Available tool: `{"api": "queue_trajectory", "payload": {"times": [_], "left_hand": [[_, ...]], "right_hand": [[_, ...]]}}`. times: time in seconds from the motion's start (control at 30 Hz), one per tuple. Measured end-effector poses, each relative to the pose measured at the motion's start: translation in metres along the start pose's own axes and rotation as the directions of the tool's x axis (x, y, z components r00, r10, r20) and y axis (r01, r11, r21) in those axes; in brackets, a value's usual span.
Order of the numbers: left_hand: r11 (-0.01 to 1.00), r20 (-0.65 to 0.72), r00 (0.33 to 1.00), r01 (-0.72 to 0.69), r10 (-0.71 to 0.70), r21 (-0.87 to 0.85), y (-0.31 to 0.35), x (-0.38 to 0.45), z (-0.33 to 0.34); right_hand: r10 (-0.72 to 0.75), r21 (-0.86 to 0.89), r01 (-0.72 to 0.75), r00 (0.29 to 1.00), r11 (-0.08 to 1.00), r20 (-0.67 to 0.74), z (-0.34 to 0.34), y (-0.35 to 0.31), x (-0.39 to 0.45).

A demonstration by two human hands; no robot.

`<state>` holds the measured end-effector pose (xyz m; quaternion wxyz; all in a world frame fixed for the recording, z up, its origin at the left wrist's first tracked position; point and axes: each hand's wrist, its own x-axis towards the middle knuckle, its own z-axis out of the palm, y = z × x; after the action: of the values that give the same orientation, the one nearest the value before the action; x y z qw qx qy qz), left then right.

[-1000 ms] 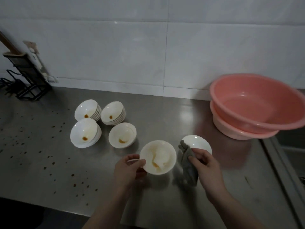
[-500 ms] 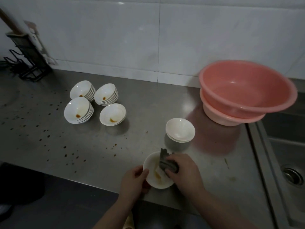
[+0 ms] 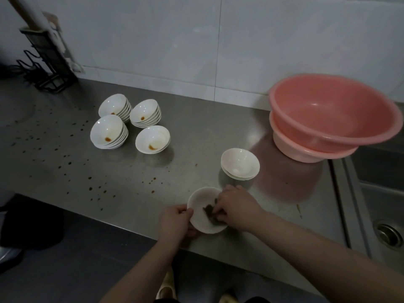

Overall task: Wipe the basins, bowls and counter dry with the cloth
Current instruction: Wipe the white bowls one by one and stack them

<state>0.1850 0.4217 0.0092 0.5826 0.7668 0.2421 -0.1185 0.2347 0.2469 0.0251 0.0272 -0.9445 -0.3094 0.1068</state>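
— Hands first: what did you log?

— Left hand (image 3: 175,221) gripped the near-left rim of a white bowl (image 3: 200,217), thumb over the lip, fingers curled beneath. I saw the bowl at the front edge of the steel counter (image 3: 122,178); whether it rested there or was lifted slightly, I could not tell. Right hand (image 3: 236,207) was inside that bowl, fingers bent down and pressing a dark, bunched cloth (image 3: 209,212) against the inner wall.

— And the other bowls?

— Small stack of clean bowls (image 3: 240,164) just beyond the right hand, apart from it. Farther left I noted four stacks in a cluster: back-left stack (image 3: 114,107), back-right stack (image 3: 145,113), front-left stack (image 3: 108,132), front-right stack (image 3: 152,139). Each top bowl carried a brown smear at its bottom.

— Basins?

— Two pink basins (image 3: 334,119), nested, upper one tilted, at the right end of the counter beside the sink (image 3: 380,184). Drain (image 3: 388,234) showed at the sink's near corner.

— Counter condition?

— Brown droplets (image 3: 94,189) were scattered across the left and middle of the steel. Black wire rack (image 3: 47,60) stood at the far-left corner against the tiled wall (image 3: 175,40).
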Motion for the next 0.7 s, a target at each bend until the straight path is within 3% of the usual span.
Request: {"api": "queue_trajectory", "payload": {"times": [0.1,0.2,0.27,0.33,0.4,0.5,0.57,0.6,0.7], "left_hand": [[0.999,0.037,0.999,-0.024,0.022,0.043,0.000,0.000,0.001],[0.999,0.044,0.999,0.005,-0.007,0.036,-0.004,0.000,0.001],[0.998,0.040,0.999,0.007,-0.009,0.061,-0.006,0.002,0.002],[0.994,0.046,0.999,-0.023,0.018,0.109,-0.007,0.004,0.000],[0.995,0.059,0.998,-0.036,0.031,0.092,-0.005,0.004,-0.003],[0.984,-0.073,0.991,-0.100,0.112,0.151,-0.005,-0.009,-0.007],[0.936,-0.222,0.927,-0.244,0.302,0.255,-0.006,-0.023,-0.004],[0.897,-0.222,0.889,-0.330,0.400,0.294,-0.007,-0.030,0.000],[0.693,0.093,0.817,-0.538,0.569,0.480,-0.011,-0.038,0.021]], "right_hand": [[-0.034,-0.129,0.015,0.988,0.992,-0.152,0.006,0.002,0.004],[0.037,-0.016,-0.044,0.956,0.999,-0.292,0.024,-0.015,0.012],[0.098,0.062,-0.084,0.950,0.995,-0.295,0.022,-0.027,0.012],[0.129,0.090,-0.112,0.969,0.990,-0.209,0.019,-0.025,0.012],[0.162,0.269,-0.119,0.976,0.956,-0.143,0.008,-0.014,0.009],[0.392,0.702,-0.173,0.906,0.690,-0.161,-0.006,0.006,-0.004],[0.521,0.860,-0.155,0.842,0.486,-0.142,-0.009,0.015,-0.017],[0.577,0.906,-0.137,0.806,0.401,-0.133,-0.009,0.017,-0.023],[0.693,0.984,-0.073,0.719,0.160,-0.059,-0.004,0.017,-0.035]]}}
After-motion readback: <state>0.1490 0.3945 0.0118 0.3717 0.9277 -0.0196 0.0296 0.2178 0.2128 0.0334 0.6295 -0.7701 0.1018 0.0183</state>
